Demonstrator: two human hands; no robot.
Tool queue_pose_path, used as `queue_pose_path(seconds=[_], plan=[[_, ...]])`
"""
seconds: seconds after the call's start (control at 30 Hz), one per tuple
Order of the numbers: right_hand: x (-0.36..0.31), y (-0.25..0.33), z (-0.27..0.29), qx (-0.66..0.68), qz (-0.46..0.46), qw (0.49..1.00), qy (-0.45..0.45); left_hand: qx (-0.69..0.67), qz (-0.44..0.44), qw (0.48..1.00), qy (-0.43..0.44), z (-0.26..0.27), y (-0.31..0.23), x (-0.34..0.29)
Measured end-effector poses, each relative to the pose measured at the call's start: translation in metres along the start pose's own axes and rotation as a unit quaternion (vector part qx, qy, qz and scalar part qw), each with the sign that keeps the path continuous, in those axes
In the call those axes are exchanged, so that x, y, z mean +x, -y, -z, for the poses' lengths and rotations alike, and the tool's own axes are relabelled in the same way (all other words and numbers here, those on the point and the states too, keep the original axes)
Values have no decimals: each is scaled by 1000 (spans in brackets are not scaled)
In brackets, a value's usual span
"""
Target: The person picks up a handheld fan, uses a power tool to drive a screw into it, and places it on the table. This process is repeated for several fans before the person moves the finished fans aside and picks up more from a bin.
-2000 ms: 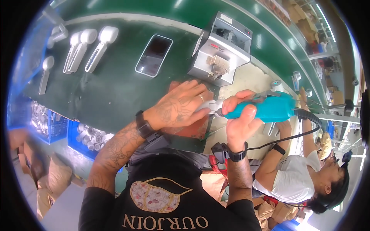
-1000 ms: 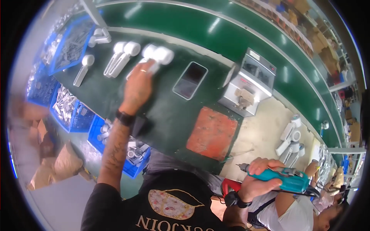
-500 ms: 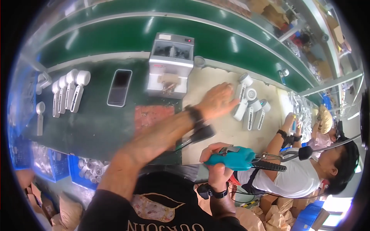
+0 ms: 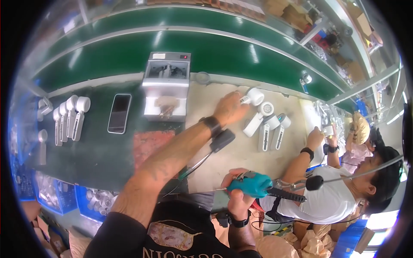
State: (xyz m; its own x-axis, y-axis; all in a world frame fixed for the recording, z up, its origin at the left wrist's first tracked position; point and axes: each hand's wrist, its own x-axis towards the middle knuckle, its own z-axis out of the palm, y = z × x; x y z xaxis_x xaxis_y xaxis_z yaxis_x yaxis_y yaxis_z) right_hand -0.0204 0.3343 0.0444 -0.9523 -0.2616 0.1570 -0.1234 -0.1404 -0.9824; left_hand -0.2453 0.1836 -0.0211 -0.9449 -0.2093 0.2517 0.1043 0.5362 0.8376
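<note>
A white handheld fan (image 4: 255, 96) has its handle in the closed fingers of my left hand (image 4: 231, 108), at the back of the tan sheet. Beside it to the right lie several more white handheld fans (image 4: 265, 133), one with its round grille facing up. Closer to my body, my right hand (image 4: 240, 198) is closed round a teal power screwdriver (image 4: 254, 185), which hangs from a cord and hook. Its tip is too small to make out.
A grey screw feeder (image 4: 166, 92) stands behind my left forearm. Left of it are a phone (image 4: 119, 114) and a row of white fans (image 4: 79, 118). Blue bins (image 4: 88, 210) of white parts sit at lower left. A co-worker (image 4: 333, 198) works at the right.
My left hand has closed on the nearest fan's handle and turned it, so the handle points left. My right hand keeps the screwdriver. The whole view has shifted slightly.
</note>
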Motion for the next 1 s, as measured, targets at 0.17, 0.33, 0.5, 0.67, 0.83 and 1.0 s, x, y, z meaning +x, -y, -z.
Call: queue_pose_path(seconds=[0.17, 0.33, 0.5, 0.67, 0.83, 1.0], plan=[[36, -16, -5, -40, 49, 997, -38, -7, -94, 994, 57, 87, -30, -77], [52, -7, -28, -77, 47, 995, -36, 39, -96, 992, 67, 172, -14, -149], [69, 12, -73, 40, 67, 997, 20, 37, -117, 987, 101, 222, 29, -186], [124, 7, -133, 107, 126, 981, 100, 123, -132, 981, 74, 232, 32, -192], [167, -5, -184, 9, 167, 983, 73, 154, -157, 974, 53, 228, 44, -189], [178, -35, -191, 10, 165, 982, 85, 120, -179, 976, 18, 224, 47, -190]])
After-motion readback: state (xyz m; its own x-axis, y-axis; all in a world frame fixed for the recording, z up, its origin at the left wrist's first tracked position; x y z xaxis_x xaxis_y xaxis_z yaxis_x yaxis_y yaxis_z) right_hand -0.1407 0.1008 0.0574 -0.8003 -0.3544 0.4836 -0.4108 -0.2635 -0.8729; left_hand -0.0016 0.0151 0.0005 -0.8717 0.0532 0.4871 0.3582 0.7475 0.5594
